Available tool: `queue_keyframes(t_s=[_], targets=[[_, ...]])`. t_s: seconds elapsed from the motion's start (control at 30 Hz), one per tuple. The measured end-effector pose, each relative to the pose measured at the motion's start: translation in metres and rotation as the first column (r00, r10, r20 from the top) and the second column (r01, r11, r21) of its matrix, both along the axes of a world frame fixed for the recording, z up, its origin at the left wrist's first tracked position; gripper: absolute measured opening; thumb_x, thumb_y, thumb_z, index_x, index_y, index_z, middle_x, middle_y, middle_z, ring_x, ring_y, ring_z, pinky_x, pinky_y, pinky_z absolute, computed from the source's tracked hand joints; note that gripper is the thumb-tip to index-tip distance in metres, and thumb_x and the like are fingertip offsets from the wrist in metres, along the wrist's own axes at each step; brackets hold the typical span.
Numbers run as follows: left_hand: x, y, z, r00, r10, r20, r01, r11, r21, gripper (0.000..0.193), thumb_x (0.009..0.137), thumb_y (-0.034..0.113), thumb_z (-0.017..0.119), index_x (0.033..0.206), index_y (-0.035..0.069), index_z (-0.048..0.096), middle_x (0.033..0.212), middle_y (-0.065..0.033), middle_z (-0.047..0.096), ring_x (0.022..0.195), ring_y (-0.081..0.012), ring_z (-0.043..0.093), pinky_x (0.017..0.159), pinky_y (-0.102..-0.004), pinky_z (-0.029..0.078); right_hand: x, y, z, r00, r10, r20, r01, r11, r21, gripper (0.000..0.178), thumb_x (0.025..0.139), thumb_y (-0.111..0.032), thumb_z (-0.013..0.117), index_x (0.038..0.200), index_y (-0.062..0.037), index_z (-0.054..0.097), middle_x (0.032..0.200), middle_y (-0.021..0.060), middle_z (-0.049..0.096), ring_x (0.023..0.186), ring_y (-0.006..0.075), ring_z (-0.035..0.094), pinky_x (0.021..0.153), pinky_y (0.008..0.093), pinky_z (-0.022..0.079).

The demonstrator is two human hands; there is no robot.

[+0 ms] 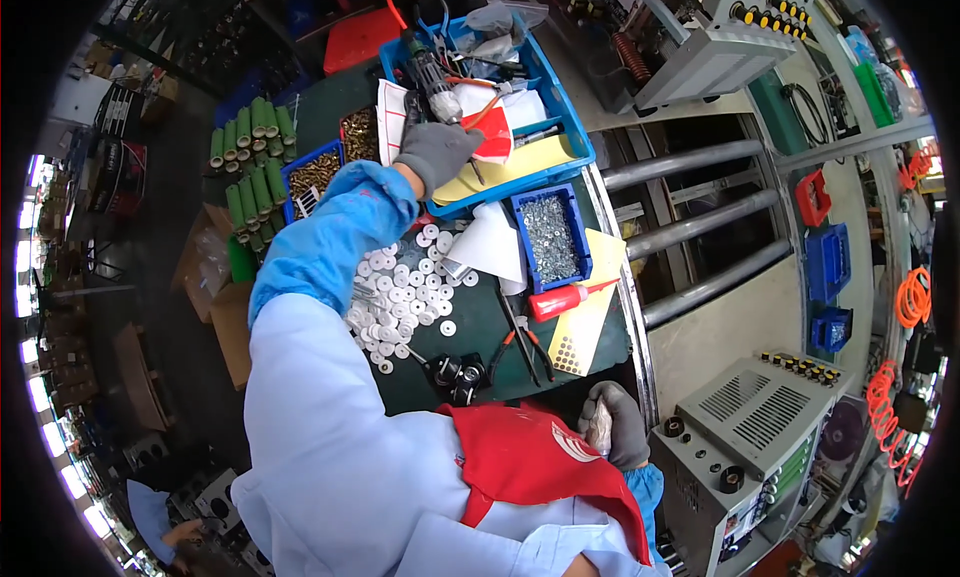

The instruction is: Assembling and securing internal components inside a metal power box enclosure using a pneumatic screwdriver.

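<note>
My left hand (437,153), in a grey glove, reaches into a large blue bin (565,127) and grips a power screwdriver (436,82) that lies among tools, paper and a yellow sheet. My right hand (615,426), also grey-gloved, stays low near my red vest (530,457) and holds a small clear plastic bag (598,424). Both sleeves are light blue. A pile of white washers (405,292) lies on the dark green mat (480,322) under my left arm.
A small blue bin of silver screws (550,237), a red-handled tool (562,299), pliers (520,345) and black parts (458,372) lie on the mat. Green rolls (255,167) stand at the left. Grey equipment boxes (745,432) sit on a roller conveyor (690,217) to the right.
</note>
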State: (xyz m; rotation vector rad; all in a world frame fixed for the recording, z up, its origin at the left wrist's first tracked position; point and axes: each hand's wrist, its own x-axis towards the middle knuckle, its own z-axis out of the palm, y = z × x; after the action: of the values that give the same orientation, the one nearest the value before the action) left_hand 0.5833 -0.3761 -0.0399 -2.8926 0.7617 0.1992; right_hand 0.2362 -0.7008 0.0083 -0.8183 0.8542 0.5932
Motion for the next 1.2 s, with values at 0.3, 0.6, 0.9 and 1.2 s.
queue_keyframes(t_s=[0.3,0.6,0.9,1.2], targets=[[0.051,0.039,0.054,0.983,0.173,-0.065,-0.149,0.950,0.276,0.030,0.091,0.015,0.052,0.117,0.021,0.066,0.107,-0.0097,0.070,0.101,-0.0304,0.069,0.080,-0.0444,0.055,-0.004,-0.001,-0.006,1.000,-0.018,0.000,0.018,1.000,-0.002,0.024,0.094,-0.027,0.049,0.096,-0.0029,0.054,0.070,0.0098,0.057,0.054,0.0213,0.057,0.048,0.0332,0.051],[0.031,-0.024,0.035,0.980,-0.123,-0.154,0.113,0.991,-0.077,0.039,0.098,0.035,0.047,0.136,0.028,0.054,0.105,-0.0115,0.070,0.094,-0.0311,0.067,0.082,-0.0429,0.052,0.008,0.002,-0.008,0.999,0.040,-0.008,-0.040,0.999,0.005,0.024,0.093,-0.025,0.047,0.097,-0.0018,0.053,0.069,0.0096,0.056,0.053,0.0205,0.055,0.049,0.0327,0.050],[0.049,-0.090,0.006,0.963,-0.069,-0.260,0.137,0.958,0.251,0.036,0.090,0.039,0.058,0.109,0.012,0.072,0.110,-0.0094,0.071,0.100,-0.0284,0.069,0.077,-0.0485,0.055,0.008,0.001,-0.007,0.999,0.020,-0.046,-0.020,1.000,0.006,0.022,0.091,-0.027,0.052,0.096,-0.0055,0.052,0.069,0.0081,0.055,0.054,0.0207,0.054,0.048,0.0330,0.048],[0.077,-0.128,-0.019,0.900,-0.149,-0.410,0.205,0.974,0.095,0.040,0.080,0.027,0.065,0.114,0.006,0.069,0.106,-0.0176,0.071,0.094,-0.0317,0.070,0.069,-0.0392,0.056,0.006,-0.005,-0.013,1.000,0.005,-0.024,-0.005,1.000,0.011,0.021,0.092,-0.025,0.049,0.096,-0.0043,0.052,0.069,0.0091,0.055,0.053,0.0213,0.054,0.048,0.0336,0.049]])
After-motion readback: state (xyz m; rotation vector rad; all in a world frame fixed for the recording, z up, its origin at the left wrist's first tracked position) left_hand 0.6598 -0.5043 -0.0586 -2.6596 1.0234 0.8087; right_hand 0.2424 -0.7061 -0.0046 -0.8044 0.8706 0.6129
